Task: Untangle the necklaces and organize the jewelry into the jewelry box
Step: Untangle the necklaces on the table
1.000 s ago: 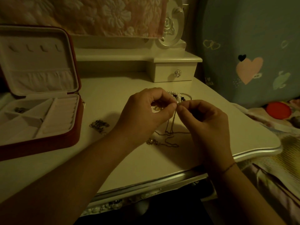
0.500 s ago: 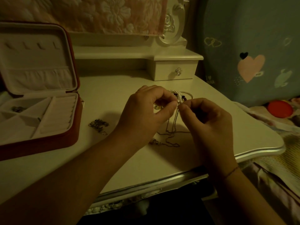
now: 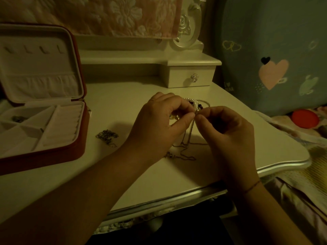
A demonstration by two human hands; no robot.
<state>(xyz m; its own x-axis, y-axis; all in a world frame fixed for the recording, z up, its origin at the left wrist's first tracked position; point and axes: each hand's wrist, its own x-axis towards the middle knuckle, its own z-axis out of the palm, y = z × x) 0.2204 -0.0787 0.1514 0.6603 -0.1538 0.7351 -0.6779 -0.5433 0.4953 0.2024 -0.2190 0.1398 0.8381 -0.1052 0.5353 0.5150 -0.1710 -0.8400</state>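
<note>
Sitting open, the jewelry box (image 3: 44, 160) holds a trinket (image 3: 18, 118).

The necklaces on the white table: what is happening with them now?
A person is untangling. The left hand and the right hand both pinch the thin chains at one spot above the table, and the loose ends trail onto it. A pearl strand lies just behind the hands, and a small dark chain heap lies apart, nearer the open jewelry box. One small piece sits in a box compartment.
</note>
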